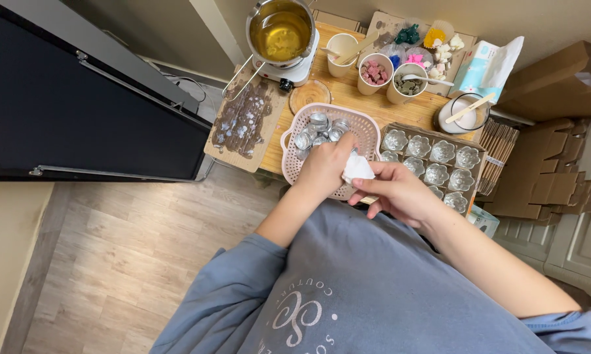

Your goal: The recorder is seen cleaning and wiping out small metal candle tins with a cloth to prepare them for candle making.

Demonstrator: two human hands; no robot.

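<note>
My left hand [325,167] is closed over the front of a pink perforated basket [367,134] that holds several small shiny metal cups [318,124]. Its fingers seem to grip something small, hidden from view. My right hand [397,190] sits just to the right and pinches a white cloth or tissue [358,168] against the left hand. Both hands hover above the basket's near rim.
A cardboard tray [433,160] of clear flower-shaped moulds lies right of the basket. Behind are a pot of yellow liquid [280,29] on a small hot plate, paper cups [374,72] with coloured bits, a glass jar [462,115], a stained board [243,121] and cardboard boxes [544,170].
</note>
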